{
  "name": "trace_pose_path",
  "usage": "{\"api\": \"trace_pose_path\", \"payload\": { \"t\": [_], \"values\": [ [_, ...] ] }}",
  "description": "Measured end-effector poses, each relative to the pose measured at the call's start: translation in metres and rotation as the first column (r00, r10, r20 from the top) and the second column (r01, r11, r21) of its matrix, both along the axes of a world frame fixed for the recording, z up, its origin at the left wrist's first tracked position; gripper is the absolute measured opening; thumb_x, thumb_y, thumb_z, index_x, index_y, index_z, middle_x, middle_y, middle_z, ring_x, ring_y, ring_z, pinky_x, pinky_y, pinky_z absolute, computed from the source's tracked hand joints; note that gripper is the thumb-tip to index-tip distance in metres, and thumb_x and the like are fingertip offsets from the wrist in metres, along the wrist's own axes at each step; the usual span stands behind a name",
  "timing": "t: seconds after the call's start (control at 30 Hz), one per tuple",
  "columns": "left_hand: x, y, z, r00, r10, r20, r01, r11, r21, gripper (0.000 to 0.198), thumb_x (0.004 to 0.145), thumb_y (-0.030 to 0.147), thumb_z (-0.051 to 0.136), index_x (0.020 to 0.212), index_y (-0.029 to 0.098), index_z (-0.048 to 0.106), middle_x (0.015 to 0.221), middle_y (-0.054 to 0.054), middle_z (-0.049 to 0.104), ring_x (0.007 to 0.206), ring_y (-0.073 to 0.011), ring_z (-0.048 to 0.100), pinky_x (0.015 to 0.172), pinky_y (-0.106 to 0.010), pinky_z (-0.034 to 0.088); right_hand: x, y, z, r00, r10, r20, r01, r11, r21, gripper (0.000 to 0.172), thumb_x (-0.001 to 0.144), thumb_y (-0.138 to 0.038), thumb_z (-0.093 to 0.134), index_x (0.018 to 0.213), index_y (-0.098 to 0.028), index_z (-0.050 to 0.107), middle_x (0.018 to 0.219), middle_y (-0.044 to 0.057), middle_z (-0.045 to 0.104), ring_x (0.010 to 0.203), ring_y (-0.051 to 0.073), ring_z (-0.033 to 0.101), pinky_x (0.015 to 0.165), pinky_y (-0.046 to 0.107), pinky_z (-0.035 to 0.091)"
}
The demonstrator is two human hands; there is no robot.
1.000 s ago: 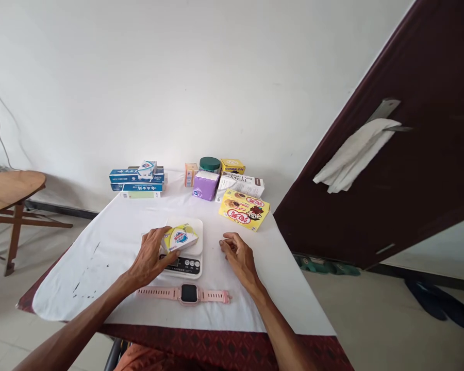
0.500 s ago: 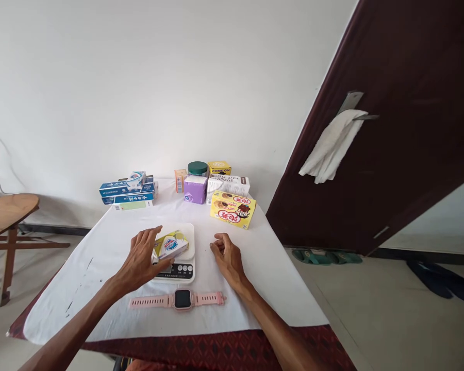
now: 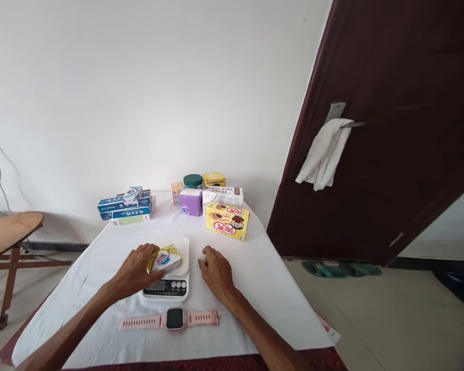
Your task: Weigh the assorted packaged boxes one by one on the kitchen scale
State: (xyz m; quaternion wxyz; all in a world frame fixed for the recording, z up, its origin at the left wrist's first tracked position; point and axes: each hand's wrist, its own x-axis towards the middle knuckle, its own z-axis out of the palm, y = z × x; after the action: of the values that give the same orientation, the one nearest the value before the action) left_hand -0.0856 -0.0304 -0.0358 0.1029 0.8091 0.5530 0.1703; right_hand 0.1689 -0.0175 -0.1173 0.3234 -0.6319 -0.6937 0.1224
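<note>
A yellow and white soap packet [image 3: 165,259] lies on the white kitchen scale [image 3: 169,281] in the middle of the table. My left hand [image 3: 136,269] grips the packet's left end, fingers curled round it. My right hand [image 3: 215,272] rests on the white cloth just right of the scale, fingers loosely curled, holding nothing. A pink wristwatch [image 3: 170,319] lies flat in front of the scale, near the table's front edge.
At the table's back stand blue toothpaste boxes [image 3: 126,206], a purple box [image 3: 191,201], a green-lidded jar [image 3: 193,181] and a yellow biscuit box [image 3: 227,221]. A dark door [image 3: 402,129] with a white cloth [image 3: 322,154] on its handle stands right. A wooden table [image 3: 7,234] is at left.
The view has shifted, so everything sits lower and further left in the frame. My left hand opened off the packet for a moment and has closed on it again on the scale.
</note>
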Motion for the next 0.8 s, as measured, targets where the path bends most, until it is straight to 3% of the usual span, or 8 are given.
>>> {"api": "trace_pose_path", "payload": {
  "t": [0.1,0.23,0.37,0.5,0.63,0.8],
  "values": [
    [0.007,0.016,0.013,0.996,-0.002,0.086,0.006,0.999,-0.046,0.044,0.077,0.046,0.071,0.113,0.023,0.064,0.115,-0.008,0.072,0.105,-0.0295,0.066,0.09,-0.042,0.051,-0.001,-0.002,-0.003,1.0,0.001,0.025,-0.002,1.0,0.021,0.014,0.089,-0.013,0.057,0.101,-0.02,0.059,0.081,0.003,0.067,0.088,0.022,0.065,0.077,0.029,0.041],
    [0.027,0.063,0.038,0.988,0.018,0.15,-0.019,1.0,0.002,0.051,0.076,0.05,0.071,0.116,0.02,0.064,0.113,-0.007,0.072,0.099,-0.0277,0.067,0.085,-0.038,0.051,-0.001,0.001,-0.005,0.999,0.0,0.037,-0.002,0.999,0.041,0.016,0.087,-0.012,0.059,0.1,-0.02,0.059,0.081,0.002,0.066,0.087,0.021,0.064,0.076,0.028,0.041],
    [0.062,0.123,0.067,0.983,0.056,0.174,-0.082,0.985,0.151,0.051,0.078,0.043,0.069,0.121,0.016,0.062,0.118,-0.01,0.069,0.104,-0.0276,0.065,0.089,-0.04,0.051,0.0,0.002,-0.007,0.999,-0.003,0.043,0.001,0.998,0.059,0.017,0.086,-0.01,0.06,0.099,-0.021,0.058,0.082,0.003,0.066,0.086,0.021,0.064,0.075,0.028,0.041],
    [0.11,0.167,0.088,0.984,-0.033,0.173,-0.001,0.981,0.193,0.052,0.082,0.036,0.068,0.13,0.018,0.059,0.128,-0.011,0.065,0.113,-0.0264,0.061,0.097,-0.038,0.048,0.002,0.001,-0.008,0.998,0.011,0.055,-0.015,0.998,0.067,0.016,0.087,-0.012,0.06,0.099,-0.022,0.058,0.084,0.003,0.067,0.085,0.021,0.065,0.075,0.029,0.042],
    [0.157,0.195,0.092,0.981,-0.138,0.133,0.111,0.975,0.193,0.053,0.083,0.033,0.07,0.133,0.021,0.058,0.13,-0.009,0.063,0.119,-0.0266,0.058,0.1,-0.036,0.047,0.004,0.003,-0.009,0.997,0.036,0.061,-0.039,0.998,0.057,0.017,0.087,-0.012,0.061,0.1,-0.023,0.057,0.085,0.002,0.068,0.085,0.02,0.065,0.075,0.028,0.043],
    [0.192,0.224,0.082,0.98,-0.188,0.064,0.176,0.97,0.166,0.054,0.081,0.032,0.072,0.132,0.02,0.058,0.129,-0.012,0.06,0.124,-0.0297,0.054,0.102,-0.038,0.044,0.006,0.003,-0.009,0.997,0.047,0.059,-0.049,0.998,0.046,0.017,0.086,-0.012,0.061,0.099,-0.022,0.056,0.087,0.002,0.069,0.086,0.02,0.065,0.075,0.028,0.043]
  ]
}}
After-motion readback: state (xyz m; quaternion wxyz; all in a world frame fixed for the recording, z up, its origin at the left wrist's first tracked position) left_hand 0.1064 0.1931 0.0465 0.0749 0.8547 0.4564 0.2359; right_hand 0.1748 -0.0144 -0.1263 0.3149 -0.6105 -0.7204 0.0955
